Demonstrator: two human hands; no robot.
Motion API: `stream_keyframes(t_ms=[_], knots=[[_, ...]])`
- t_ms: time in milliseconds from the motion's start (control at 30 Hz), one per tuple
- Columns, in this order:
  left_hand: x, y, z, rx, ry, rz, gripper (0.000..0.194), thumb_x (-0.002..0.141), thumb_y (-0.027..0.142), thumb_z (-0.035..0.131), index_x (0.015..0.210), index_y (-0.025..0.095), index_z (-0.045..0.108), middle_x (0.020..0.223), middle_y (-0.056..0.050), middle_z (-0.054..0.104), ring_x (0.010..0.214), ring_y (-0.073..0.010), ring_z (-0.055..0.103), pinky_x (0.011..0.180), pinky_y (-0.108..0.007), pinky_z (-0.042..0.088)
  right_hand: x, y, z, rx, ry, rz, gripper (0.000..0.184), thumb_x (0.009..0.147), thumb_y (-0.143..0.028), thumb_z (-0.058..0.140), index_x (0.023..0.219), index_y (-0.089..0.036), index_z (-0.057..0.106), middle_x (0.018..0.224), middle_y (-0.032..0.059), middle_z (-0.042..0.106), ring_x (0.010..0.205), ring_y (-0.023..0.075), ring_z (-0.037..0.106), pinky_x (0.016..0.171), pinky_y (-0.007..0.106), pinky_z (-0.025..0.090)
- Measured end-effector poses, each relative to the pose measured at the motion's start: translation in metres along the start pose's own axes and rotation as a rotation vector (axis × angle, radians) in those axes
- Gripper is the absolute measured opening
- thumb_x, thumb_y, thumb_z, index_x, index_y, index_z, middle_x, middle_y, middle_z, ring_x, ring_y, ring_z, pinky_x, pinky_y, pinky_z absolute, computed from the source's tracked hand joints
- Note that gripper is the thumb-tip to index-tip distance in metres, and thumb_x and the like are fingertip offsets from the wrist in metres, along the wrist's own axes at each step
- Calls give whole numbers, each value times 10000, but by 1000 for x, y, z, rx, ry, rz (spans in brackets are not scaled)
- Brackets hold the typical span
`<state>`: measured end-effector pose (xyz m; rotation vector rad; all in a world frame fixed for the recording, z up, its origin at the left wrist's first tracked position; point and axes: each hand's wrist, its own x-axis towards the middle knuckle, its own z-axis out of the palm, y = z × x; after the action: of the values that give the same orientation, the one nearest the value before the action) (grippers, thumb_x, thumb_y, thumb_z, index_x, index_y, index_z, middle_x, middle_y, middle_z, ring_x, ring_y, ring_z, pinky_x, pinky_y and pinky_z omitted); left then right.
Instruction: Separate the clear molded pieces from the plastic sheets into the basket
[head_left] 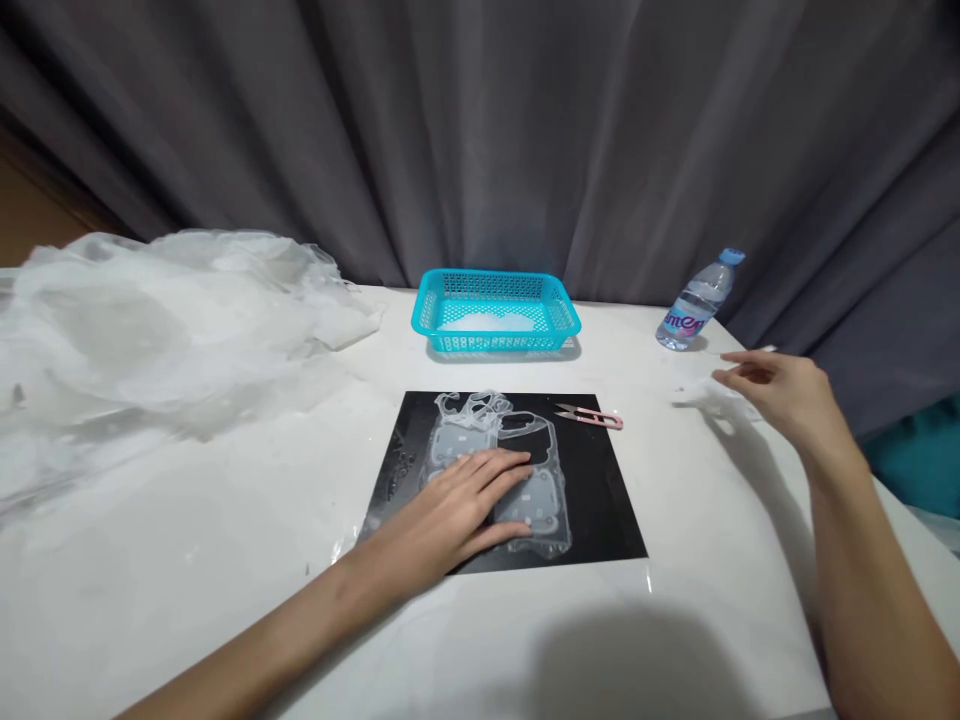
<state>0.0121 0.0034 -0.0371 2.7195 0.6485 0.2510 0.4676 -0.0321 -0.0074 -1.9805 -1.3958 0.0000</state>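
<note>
My left hand [472,505] lies flat with fingers stretched out, resting on a clear plastic sheet [559,505] with moulded grey-looking shapes. A cut-out gap shows in the sheet above my fingers, and curled clear plastic trimmings [472,408] lie at its upper left. Beneath is a black mat [611,510]. Pink-handled thread snips [589,415] rest on the mat's upper right, blades pointing left. Off to the right, my right hand [780,390] is raised over the table with thumb and fingers pinched; a small whitish bit shows by the fingers, too small to name.
A turquoise plastic basket [495,342] with whitish contents stands behind the mat. At the back right is a water bottle [694,305] with a blue cap. Crumpled translucent plastic [172,320] is heaped on the left of the white table [187,570]. Grey curtain [510,130] hangs behind.
</note>
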Motion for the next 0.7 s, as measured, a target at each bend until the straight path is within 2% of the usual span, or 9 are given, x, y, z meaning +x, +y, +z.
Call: stream_keyframes(t_ms=[67,133,233,300,400,467,533,633,700], knots=[[4,-1,6,79,87,5,546,1076,519,457,1510,190,487,1546,-132,566,1412,-306,547,1147,-492,468,-10,-33,5,181,-62,-34,323,807,-471,741,1022,-232,756,898,106,780,762,269,705,715,392,531],[9,-3,10,146,176,-6,527,1071,515,462,1467,175,534,1497,-142,609,1367,-315,586,1104,-496,498,-23,-70,15,330,-67,-134,325,780,-490,805,960,-227,738,959,75,769,800,243,707,773,380,554],[12,-5,12,179,242,-15,460,1056,514,506,1338,173,633,1361,-135,694,1255,-315,665,1042,-483,537,-49,-115,35,288,-80,-280,369,884,-572,739,790,-226,655,793,24,688,725,196,633,751,338,526],[11,-6,11,152,211,9,393,1056,491,531,1260,188,676,1300,-115,726,1203,-303,698,1038,-466,542,-66,-132,47,343,-354,-350,458,1037,-608,489,870,-219,664,796,32,663,737,188,625,731,317,516],[6,-7,9,57,156,31,349,1059,465,547,1262,223,693,1364,-96,711,1255,-299,683,1091,-452,521,-84,-144,60,417,-702,-451,632,1077,-655,231,1183,-242,697,1021,67,683,869,199,641,841,351,532],[4,-9,7,-34,142,28,372,1052,470,558,1327,249,676,1446,-86,668,1321,-291,648,1133,-441,501,-89,-148,65,465,-781,-486,640,1080,-649,206,1314,-278,673,1151,75,662,940,197,643,918,374,529],[4,-14,4,-127,111,44,408,1046,464,572,1398,270,643,1515,-72,620,1372,-270,613,1171,-415,474,-91,-151,67,522,-817,-490,530,1096,-587,316,1228,-274,723,1162,68,668,978,191,657,948,360,526],[7,-25,-1,-248,45,75,438,1029,452,611,1435,291,629,1567,-56,575,1417,-253,575,1208,-387,437,-93,-156,67,572,-868,-468,238,1042,-422,604,1004,-240,753,1099,44,714,1019,191,681,961,325,526],[9,-32,-5,-295,6,79,438,1013,458,636,1424,307,645,1578,-44,564,1448,-261,544,1231,-400,407,-96,-157,68,597,-911,-426,129,1000,-348,682,1009,-230,734,1059,32,729,961,176,697,902,298,550]])
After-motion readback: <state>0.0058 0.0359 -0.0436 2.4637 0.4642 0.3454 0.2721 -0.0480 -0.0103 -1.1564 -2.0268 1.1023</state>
